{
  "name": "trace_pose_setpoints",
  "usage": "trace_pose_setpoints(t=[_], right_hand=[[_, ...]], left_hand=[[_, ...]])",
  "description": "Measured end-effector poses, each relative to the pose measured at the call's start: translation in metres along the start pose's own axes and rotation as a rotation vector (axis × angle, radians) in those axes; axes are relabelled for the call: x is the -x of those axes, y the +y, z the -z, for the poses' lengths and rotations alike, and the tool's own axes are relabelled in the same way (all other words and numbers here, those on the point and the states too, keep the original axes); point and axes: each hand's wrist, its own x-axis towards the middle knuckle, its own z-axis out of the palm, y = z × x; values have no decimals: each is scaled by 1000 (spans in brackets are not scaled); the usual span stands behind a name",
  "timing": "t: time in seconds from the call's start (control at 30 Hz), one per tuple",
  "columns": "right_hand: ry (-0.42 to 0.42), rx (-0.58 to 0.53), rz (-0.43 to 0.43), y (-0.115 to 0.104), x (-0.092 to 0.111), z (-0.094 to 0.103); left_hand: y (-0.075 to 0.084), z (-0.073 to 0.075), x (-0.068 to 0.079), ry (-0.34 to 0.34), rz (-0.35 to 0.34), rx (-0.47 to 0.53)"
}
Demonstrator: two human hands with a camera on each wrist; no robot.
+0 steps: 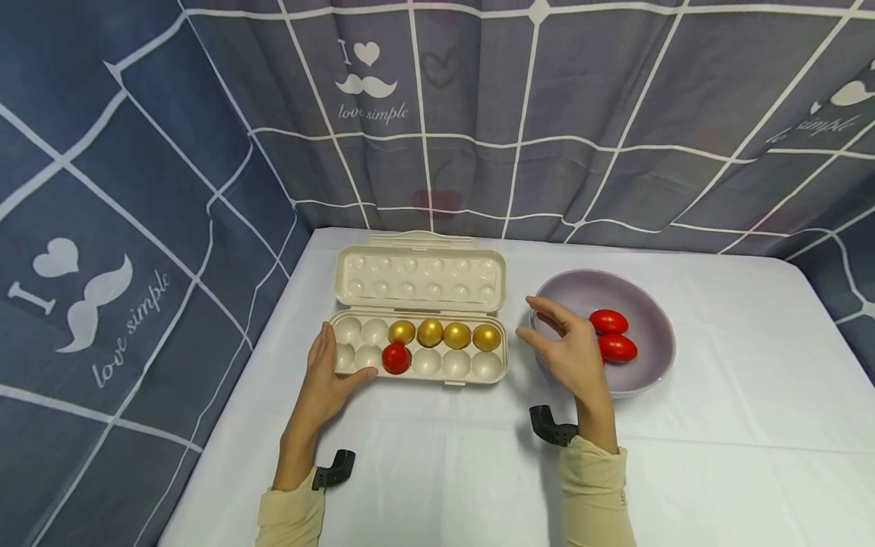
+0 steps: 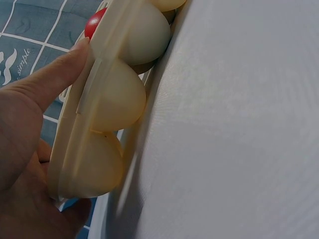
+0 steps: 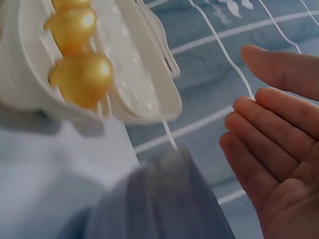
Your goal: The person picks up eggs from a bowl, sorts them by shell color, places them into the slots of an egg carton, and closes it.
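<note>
A cream plastic egg carton (image 1: 440,366) lies with its lid (image 1: 420,278) folded back. Several gold eggs (image 1: 430,333) sit in its back row, and one red egg (image 1: 396,358) is in the front row. My left hand (image 1: 327,386) grips the carton's left end, thumb on the front edge and fingers around the side; the left wrist view shows the thumb (image 2: 65,69) against the rim. Over the left rim of a mauve bowl (image 1: 652,319) hovers my right hand (image 1: 569,351), thumb and fingers apart and holding nothing. Red eggs (image 1: 617,348) lie in the bowl, one partly hidden by that hand.
A white cloth (image 1: 738,365) covers the table. Dark grey curtains (image 1: 478,99) with white lines hang along the back and the left side (image 1: 137,266). Black wrist mounts (image 1: 551,427) stick out from both forearms.
</note>
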Motion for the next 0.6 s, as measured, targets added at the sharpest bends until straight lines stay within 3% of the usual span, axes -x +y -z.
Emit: trace_pose_setpoints(t=[0.2,0.6], right_hand=[[42,19,-36,31,3,18],[119,120,-149,44,11,46]], left_hand=[[-2,0,1,-8,12,-3],[-3,-1,0,2,-1,-3]])
